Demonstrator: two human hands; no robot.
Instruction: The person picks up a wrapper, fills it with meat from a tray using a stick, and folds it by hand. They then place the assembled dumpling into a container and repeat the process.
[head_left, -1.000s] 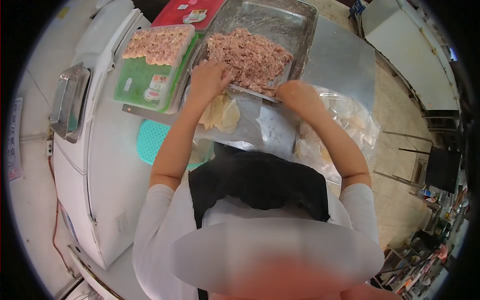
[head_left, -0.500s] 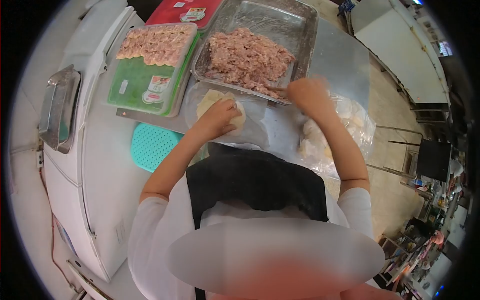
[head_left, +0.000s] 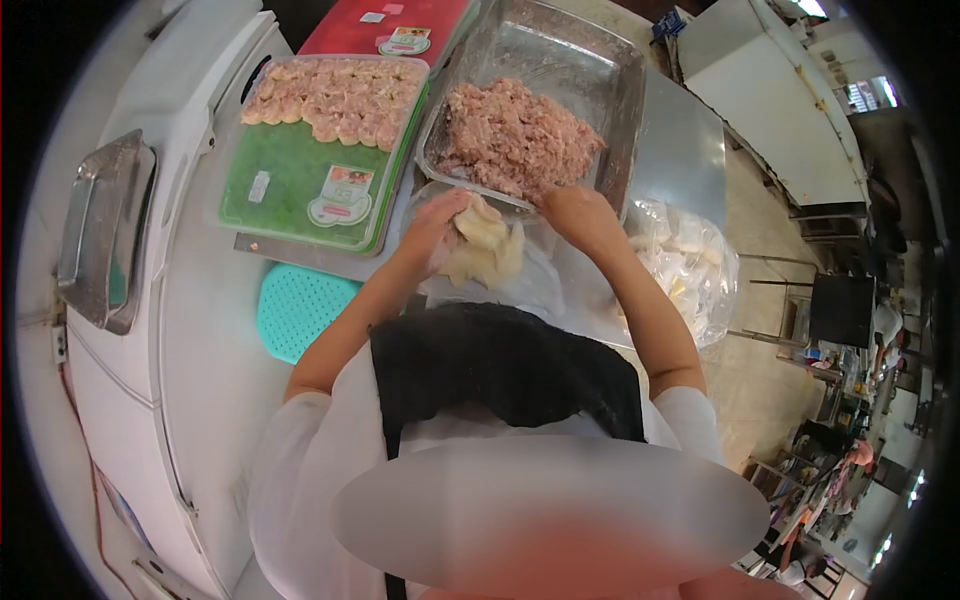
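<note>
My left hand (head_left: 432, 228) is closed around pale, thin dough wrappers (head_left: 488, 243), lifted and folded, in front of the metal tray. Inside that tray (head_left: 618, 120) lies a mound of minced meat (head_left: 520, 132). My right hand (head_left: 582, 217) is at the tray's near edge, its fingers pinched together by the bottom of the mound. Whatever those fingers hold is too small to make out. Under my hands, a clear plastic sheet (head_left: 540, 275) covers part of the metal table.
To the left, a green lidded box (head_left: 290, 190) bears rows of filled dumplings (head_left: 345, 100). A red box (head_left: 365, 25) stands behind it. At right is a clear bag of pale pieces (head_left: 685, 265). A turquoise perforated basket (head_left: 305, 310) sits lower left, beside a white freezer (head_left: 200, 350).
My left hand has raised the dough wrappers from the plastic sheet and turned. My right hand has moved left and down to the tray's near edge. The whole view has shifted slightly.
</note>
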